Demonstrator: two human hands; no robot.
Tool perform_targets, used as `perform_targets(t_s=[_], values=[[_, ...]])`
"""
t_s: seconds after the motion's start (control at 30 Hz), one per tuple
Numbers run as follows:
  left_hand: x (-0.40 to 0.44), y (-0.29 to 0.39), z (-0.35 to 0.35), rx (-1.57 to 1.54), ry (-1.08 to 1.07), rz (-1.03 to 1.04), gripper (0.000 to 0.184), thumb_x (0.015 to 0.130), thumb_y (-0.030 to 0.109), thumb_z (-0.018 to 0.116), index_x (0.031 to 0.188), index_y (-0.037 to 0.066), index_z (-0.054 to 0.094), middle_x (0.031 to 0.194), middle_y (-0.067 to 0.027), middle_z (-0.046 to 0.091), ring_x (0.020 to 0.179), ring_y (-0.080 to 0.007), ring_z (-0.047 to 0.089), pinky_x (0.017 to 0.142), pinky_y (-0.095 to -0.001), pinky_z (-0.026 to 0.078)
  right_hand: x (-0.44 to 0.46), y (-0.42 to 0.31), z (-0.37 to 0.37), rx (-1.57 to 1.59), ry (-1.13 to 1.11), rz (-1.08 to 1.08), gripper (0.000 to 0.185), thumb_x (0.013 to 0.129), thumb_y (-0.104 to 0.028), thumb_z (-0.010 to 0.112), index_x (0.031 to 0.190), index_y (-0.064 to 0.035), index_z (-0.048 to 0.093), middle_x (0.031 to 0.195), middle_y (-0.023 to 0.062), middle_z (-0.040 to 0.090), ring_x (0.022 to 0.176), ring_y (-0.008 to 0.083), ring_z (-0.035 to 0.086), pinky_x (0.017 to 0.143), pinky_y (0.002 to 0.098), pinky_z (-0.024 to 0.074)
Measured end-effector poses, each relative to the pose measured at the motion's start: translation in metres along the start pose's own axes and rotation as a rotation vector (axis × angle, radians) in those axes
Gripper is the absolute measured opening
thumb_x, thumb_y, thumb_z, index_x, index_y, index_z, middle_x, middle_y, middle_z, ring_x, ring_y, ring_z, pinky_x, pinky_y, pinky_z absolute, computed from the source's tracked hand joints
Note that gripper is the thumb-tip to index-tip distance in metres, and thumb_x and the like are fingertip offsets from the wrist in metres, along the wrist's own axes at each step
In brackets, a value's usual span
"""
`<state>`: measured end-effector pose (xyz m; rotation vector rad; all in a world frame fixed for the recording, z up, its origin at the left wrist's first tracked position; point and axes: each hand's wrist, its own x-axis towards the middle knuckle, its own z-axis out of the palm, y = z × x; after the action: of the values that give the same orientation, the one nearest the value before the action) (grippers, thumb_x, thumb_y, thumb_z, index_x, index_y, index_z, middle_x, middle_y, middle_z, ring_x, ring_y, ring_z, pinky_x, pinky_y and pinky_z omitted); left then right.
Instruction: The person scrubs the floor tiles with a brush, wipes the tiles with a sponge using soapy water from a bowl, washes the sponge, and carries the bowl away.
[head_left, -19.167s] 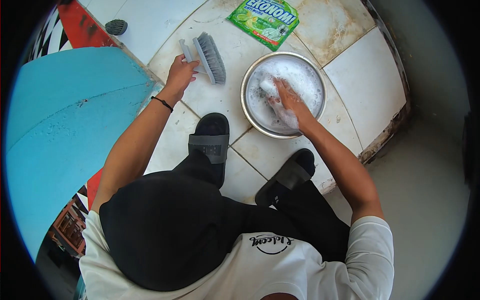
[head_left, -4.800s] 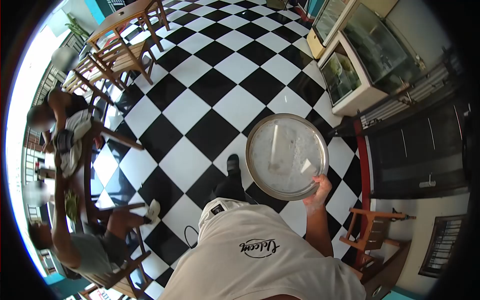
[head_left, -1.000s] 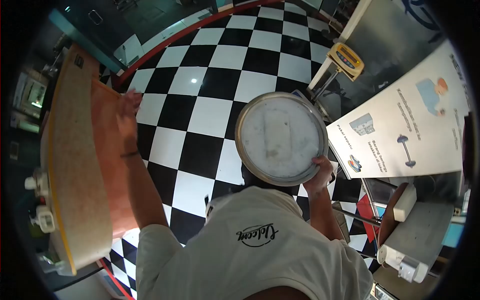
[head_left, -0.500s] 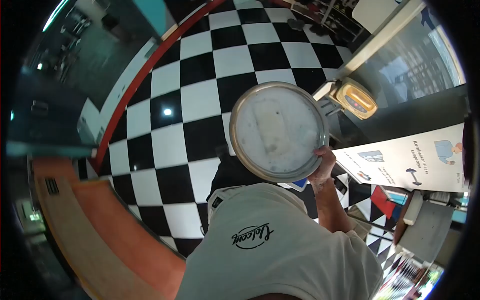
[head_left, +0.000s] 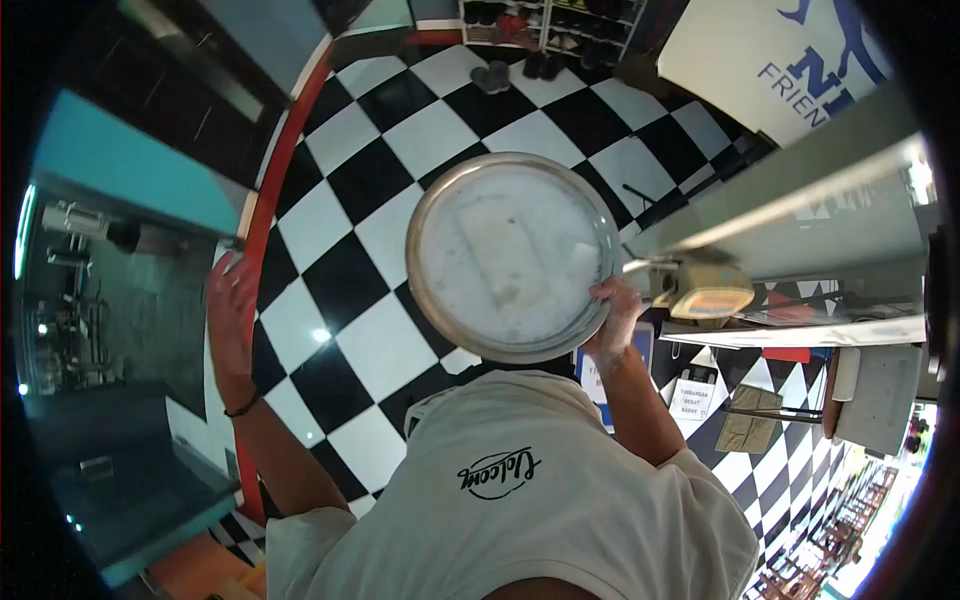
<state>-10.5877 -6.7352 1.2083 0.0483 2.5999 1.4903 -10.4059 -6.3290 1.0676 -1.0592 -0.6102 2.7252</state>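
Observation:
A round metal basin [head_left: 512, 258] filled with whitish, sudsy water is held level in front of my shirt. My right hand [head_left: 614, 325] grips its rim at the lower right, thumb over the edge, with a little foam on the wrist. Out to the left, my left hand [head_left: 231, 300] is raised with its fingers apart and nothing in it. A dark band circles that wrist. Nearest to this hand are the red floor edging and the glass wall.
Shoes [head_left: 490, 77] lie on the checkered floor before a shoe rack [head_left: 548, 25]. Right of the basin stand a yellow scale display [head_left: 710, 290], a large sign [head_left: 775, 60] and a grey-topped table [head_left: 877, 398]. A glass partition [head_left: 120, 330] runs along the left.
The view has turned and moved on past the orange counter towards the shoe rack. My left hand has come back into view at the left. My right hand keeps its grip on the basin.

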Motion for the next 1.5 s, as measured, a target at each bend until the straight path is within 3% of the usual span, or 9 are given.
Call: perform_targets(t_s=[0.17, 0.33, 0.57, 0.73, 0.93, 1.03, 1.13, 1.37, 1.5], values=[[0.146, -0.004, 0.184, -0.421, -0.571, -0.115, 0.069, 0.104, 0.056, 0.031, 0.151, 0.005, 0.034, 0.144, -0.0171, 0.05, 0.132, -0.0259, 0.049, 0.111, -0.0434, 0.036, 0.127, -0.058, 0.066, -0.029, -0.001, -0.029, 0.079, 0.068, -0.006, 0.046, 0.146, -0.0106, 0.038, 0.124, 0.0147, 0.053, 0.115, 0.0327, 0.054, 0.102, 0.0465, 0.0463], [0.243, 0.02, 0.31, -0.815, -0.627, -0.369, 0.067, 0.104, 0.039, 0.048, 0.154, 0.001, 0.024, 0.153, -0.0132, 0.039, 0.14, -0.0263, 0.038, 0.116, -0.0392, 0.031, 0.24, -0.122, 0.111, -0.036, -0.01, -0.052, 0.083, 0.067, -0.006, 0.047, 0.149, -0.0115, 0.034, 0.129, 0.016, 0.049, 0.12, 0.0329, 0.05, 0.106, 0.0507, 0.0423], [0.447, 0.067, 0.446, -0.73, -0.825, -0.456, 0.054, 0.108, 0.034, 0.039, 0.145, -0.004, 0.037, 0.144, -0.0199, 0.049, 0.131, -0.0258, 0.05, 0.11, -0.0424, 0.042, 0.416, -0.195, 0.139, 0.008, 0.214, -0.185, 0.085, 0.067, -0.009, 0.05, 0.15, -0.0085, 0.032, 0.13, 0.0172, 0.048, 0.122, 0.0357, 0.049, 0.11, 0.0498, 0.0383], [0.59, 0.082, 0.565, -0.75, -1.027, -0.609, 0.065, 0.089, 0.006, 0.062, 0.147, 0.0, 0.034, 0.14, -0.0167, 0.051, 0.13, -0.0314, 0.05, 0.109, -0.0443, 0.041, 0.532, -0.255, 0.126, 0.07, 0.323, -0.253, 0.088, 0.068, -0.012, 0.053, 0.152, -0.0091, 0.027, 0.132, 0.0209, 0.046, 0.123, 0.0365, 0.048, 0.109, 0.0508, 0.0395], [0.753, 0.113, 0.725, -0.595, -1.465, -0.032, 0.053, 0.085, 0.002, 0.06, 0.136, -0.001, 0.046, 0.13, -0.0167, 0.058, 0.122, -0.0307, 0.057, 0.105, -0.043, 0.046, 0.648, -0.381, 0.116, 0.086, 0.421, -0.39, 0.085, 0.078, -0.024, 0.061, 0.153, -0.008, 0.025, 0.137, 0.0227, 0.044, 0.127, 0.0359, 0.048, 0.109, 0.0487, 0.0404], [0.782, 0.158, 0.831, -0.593, -1.239, -0.412, 0.043, 0.078, 0.006, 0.058, 0.118, -0.01, 0.058, 0.114, -0.0218, 0.067, 0.103, -0.0355, 0.067, 0.094, -0.047, 0.056, 0.703, -0.441, 0.097, 0.132, 0.488, -0.498, 0.086, 0.081, -0.027, 0.064, 0.153, -0.007, 0.024, 0.139, 0.0229, 0.043, 0.127, 0.0356, 0.048, 0.108, 0.0473, 0.041], [0.838, 0.154, 0.943, -0.597, -1.394, -0.491, 0.049, 0.076, 0.008, 0.059, 0.121, -0.009, 0.055, 0.121, -0.0212, 0.064, 0.107, -0.0343, 0.065, 0.097, -0.046, 0.054, 0.754, -0.529, 0.067, 0.148, 0.526, -0.54, 0.083, 0.086, -0.03, 0.068, 0.152, -0.0044, 0.025, 0.141, 0.0231, 0.042, 0.128, 0.0361, 0.048, 0.109, 0.0473, 0.0405], [0.886, 0.295, 1.22, -0.792, -1.533, -0.839, 0.054, 0.073, 0.001, 0.057, 0.126, -0.007, 0.054, 0.125, -0.0186, 0.062, 0.117, -0.0337, 0.059, 0.105, -0.0467, 0.046, 0.844, -0.828, 0.011, -1.952, 0.936, -0.636, 0.073, 0.079, -0.016, 0.075, 0.144, -0.0103, 0.042, 0.143, 0.0166, 0.044, 0.138, 0.0337, 0.039, 0.113, 0.0503, 0.0353], [0.861, 0.356, 1.333, -0.703, -1.463, -0.769, 0.052, 0.07, 0.006, 0.056, 0.12, -0.003, 0.055, 0.12, -0.0167, 0.064, 0.115, -0.0322, 0.06, 0.106, -0.0475, 0.045, 0.904, -0.909, -0.071, -2.164, 0.857, -0.413, 0.03, 0.089, -0.014, 0.058, 0.118, -0.0084, 0.065, 0.12, 0.0131, 0.063, 0.129, 0.0298, 0.051, 0.115, 0.0497, 0.0311]])
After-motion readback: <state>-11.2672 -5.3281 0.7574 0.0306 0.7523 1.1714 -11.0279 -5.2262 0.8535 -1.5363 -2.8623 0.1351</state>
